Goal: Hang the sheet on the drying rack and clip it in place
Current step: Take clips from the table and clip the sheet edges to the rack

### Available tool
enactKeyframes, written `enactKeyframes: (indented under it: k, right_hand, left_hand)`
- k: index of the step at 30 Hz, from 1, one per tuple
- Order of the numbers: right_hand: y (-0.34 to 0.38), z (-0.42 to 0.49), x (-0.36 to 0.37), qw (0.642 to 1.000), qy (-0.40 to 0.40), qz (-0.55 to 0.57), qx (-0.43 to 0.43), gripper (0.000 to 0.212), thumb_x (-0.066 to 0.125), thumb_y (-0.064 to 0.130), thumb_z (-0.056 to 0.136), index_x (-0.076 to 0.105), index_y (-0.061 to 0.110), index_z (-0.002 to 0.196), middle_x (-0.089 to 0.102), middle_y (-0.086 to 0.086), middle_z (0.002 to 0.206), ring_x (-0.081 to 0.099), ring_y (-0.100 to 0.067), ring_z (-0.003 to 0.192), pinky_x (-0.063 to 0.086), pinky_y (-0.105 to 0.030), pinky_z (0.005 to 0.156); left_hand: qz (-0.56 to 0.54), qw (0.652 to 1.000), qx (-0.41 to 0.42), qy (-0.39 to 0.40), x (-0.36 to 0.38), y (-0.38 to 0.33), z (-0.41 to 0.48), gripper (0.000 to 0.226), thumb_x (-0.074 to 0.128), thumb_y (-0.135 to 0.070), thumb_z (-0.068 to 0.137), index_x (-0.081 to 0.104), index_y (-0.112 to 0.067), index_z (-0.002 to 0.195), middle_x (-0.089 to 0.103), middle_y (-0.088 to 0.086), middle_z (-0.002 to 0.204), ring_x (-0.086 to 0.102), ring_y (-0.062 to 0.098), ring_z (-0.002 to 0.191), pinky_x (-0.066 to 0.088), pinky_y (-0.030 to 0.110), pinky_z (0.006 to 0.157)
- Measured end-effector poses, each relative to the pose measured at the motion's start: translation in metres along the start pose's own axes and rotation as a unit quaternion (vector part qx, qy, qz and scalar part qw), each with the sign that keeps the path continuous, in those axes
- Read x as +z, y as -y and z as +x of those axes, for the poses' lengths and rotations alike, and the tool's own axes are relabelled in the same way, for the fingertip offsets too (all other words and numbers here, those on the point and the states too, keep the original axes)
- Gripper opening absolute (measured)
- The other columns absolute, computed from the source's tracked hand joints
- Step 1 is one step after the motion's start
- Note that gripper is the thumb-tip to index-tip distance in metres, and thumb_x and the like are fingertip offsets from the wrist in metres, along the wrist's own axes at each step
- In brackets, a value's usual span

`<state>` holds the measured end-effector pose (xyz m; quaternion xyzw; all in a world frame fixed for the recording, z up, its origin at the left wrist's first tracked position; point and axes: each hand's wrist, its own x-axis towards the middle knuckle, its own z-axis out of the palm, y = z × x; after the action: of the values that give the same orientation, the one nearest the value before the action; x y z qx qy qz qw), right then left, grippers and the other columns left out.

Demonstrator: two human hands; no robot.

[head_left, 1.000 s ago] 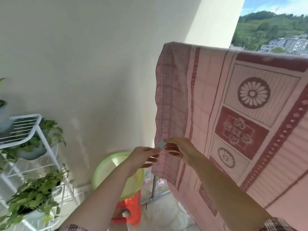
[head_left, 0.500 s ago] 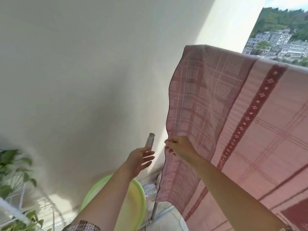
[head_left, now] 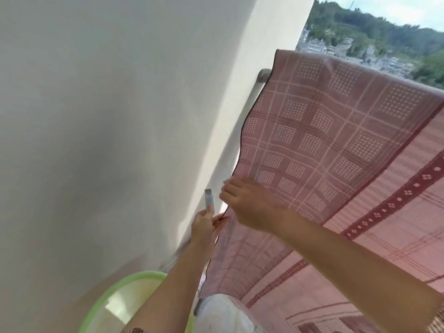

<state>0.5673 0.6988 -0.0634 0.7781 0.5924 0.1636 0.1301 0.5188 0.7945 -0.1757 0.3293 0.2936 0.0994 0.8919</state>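
A pink and maroon patterned sheet [head_left: 336, 145] hangs over the top bar of the drying rack [head_left: 263, 76], whose grey metal end and upright show at the sheet's left edge. My right hand [head_left: 249, 205] pinches the sheet's left hem about halfway down. Just left of it, my left hand [head_left: 204, 227] holds a pale grey clip [head_left: 209, 200] upright, close to the hem but apart from the cloth.
A cream wall [head_left: 120, 116] rises close on the left. A light green basin [head_left: 115, 301] stands below my left forearm. Beyond the rack lie hills and buildings [head_left: 360, 44].
The view has tilted up and nearer to the rack's corner. My left hand with the clip has closed in on the hem, and my right hand keeps its pinch on the sheet's edge.
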Motion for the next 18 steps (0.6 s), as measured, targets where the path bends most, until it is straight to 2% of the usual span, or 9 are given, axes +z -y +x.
enactKeyframes:
  k: [3, 5, 7, 8, 10, 11, 13, 16, 18]
  right_hand:
    - [0.003, 0.025, -0.017, 0.992, 0.060, -0.113, 0.002, 0.029, 0.043, -0.001, 0.077, 0.069, 0.009, 0.087, 0.070, -0.006, 0.087, 0.063, -0.027, 0.095, 0.029, -0.044, 0.114]
    - [0.005, 0.045, -0.035, 0.977, 0.147, -0.147, 0.056, 0.022, 0.044, -0.001, 0.084, 0.061, 0.011, 0.079, 0.066, -0.005, 0.084, 0.059, -0.028, 0.100, 0.014, -0.050, 0.119]
    - [0.002, 0.066, -0.049, 0.950, 0.243, -0.155, 0.119, 0.016, 0.048, 0.005, 0.089, 0.055, 0.014, 0.076, 0.058, 0.000, 0.077, 0.056, -0.027, 0.107, 0.009, -0.053, 0.118]
    - [-0.001, 0.076, -0.051, 0.930, 0.298, -0.161, 0.145, 0.011, 0.049, 0.014, 0.092, 0.059, 0.015, 0.088, 0.060, 0.000, 0.086, 0.054, -0.027, 0.113, 0.010, -0.054, 0.116]
    - [-0.009, 0.092, -0.047, 0.865, 0.419, -0.181, 0.207, 0.035, 0.045, 0.030, 0.095, 0.054, 0.018, 0.126, 0.057, -0.005, 0.127, 0.046, -0.031, 0.127, 0.020, -0.055, 0.112]
    - [-0.014, 0.096, -0.044, 0.836, 0.466, -0.184, 0.221, 0.042, 0.043, 0.034, 0.095, 0.048, 0.018, 0.133, 0.051, -0.007, 0.136, 0.044, -0.032, 0.128, 0.027, -0.054, 0.109]
    - [-0.021, 0.098, -0.040, 0.817, 0.506, -0.152, 0.232, 0.043, 0.038, 0.033, 0.095, 0.046, 0.020, 0.135, 0.048, -0.006, 0.139, 0.048, -0.031, 0.125, 0.037, -0.046, 0.104]
    - [-0.025, 0.091, -0.041, 0.822, 0.512, -0.079, 0.236, 0.045, 0.032, 0.029, 0.098, 0.039, 0.018, 0.141, 0.046, -0.005, 0.139, 0.047, -0.029, 0.125, 0.036, -0.043, 0.099]
    - [-0.024, 0.090, -0.042, 0.834, 0.492, -0.063, 0.242, 0.037, 0.037, 0.025, 0.096, 0.049, 0.016, 0.131, 0.054, -0.002, 0.119, 0.054, -0.025, 0.108, 0.040, -0.036, 0.084]
  left_hand:
    - [-0.007, 1.000, 0.005, -0.015, -0.005, -0.010, 0.012, 0.039, 0.050, -0.026, 0.097, 0.044, 0.002, 0.123, 0.062, 0.027, 0.104, 0.066, 0.027, 0.087, 0.060, 0.023, 0.065]
    - [0.004, 1.000, -0.005, -0.007, -0.005, -0.012, 0.018, 0.036, 0.051, -0.027, 0.097, 0.047, 0.002, 0.119, 0.062, 0.027, 0.108, 0.065, 0.027, 0.089, 0.059, 0.025, 0.069]
    - [0.027, 0.999, -0.037, 0.012, 0.000, -0.010, 0.022, 0.031, 0.053, -0.028, 0.095, 0.049, -0.002, 0.111, 0.065, 0.022, 0.100, 0.066, 0.024, 0.082, 0.057, 0.029, 0.076]
    - [0.032, 0.998, -0.052, 0.021, 0.003, -0.010, 0.023, 0.029, 0.054, -0.027, 0.095, 0.049, -0.003, 0.109, 0.068, 0.019, 0.092, 0.067, 0.022, 0.078, 0.056, 0.030, 0.077]
    - [0.035, 0.997, -0.064, 0.035, 0.009, -0.010, 0.027, 0.028, 0.053, -0.025, 0.096, 0.048, -0.002, 0.112, 0.070, 0.015, 0.078, 0.068, 0.019, 0.069, 0.056, 0.028, 0.074]
    - [0.037, 0.996, -0.067, 0.041, 0.011, -0.011, 0.029, 0.028, 0.052, -0.024, 0.097, 0.048, -0.002, 0.114, 0.068, 0.013, 0.076, 0.067, 0.018, 0.067, 0.056, 0.027, 0.071]
    - [0.041, 0.995, -0.076, 0.052, 0.015, -0.013, 0.030, 0.023, 0.050, -0.022, 0.098, 0.048, -0.003, 0.111, 0.064, 0.013, 0.078, 0.063, 0.019, 0.067, 0.056, 0.026, 0.065]
    - [0.049, 0.993, -0.091, 0.058, 0.019, -0.011, 0.031, 0.016, 0.051, -0.022, 0.097, 0.049, -0.006, 0.101, 0.061, 0.014, 0.078, 0.062, 0.019, 0.064, 0.056, 0.025, 0.058]
    - [0.042, 0.992, -0.095, 0.064, 0.018, -0.009, 0.032, 0.018, 0.053, -0.023, 0.096, 0.050, -0.006, 0.101, 0.062, 0.015, 0.079, 0.064, 0.017, 0.061, 0.057, 0.023, 0.052]
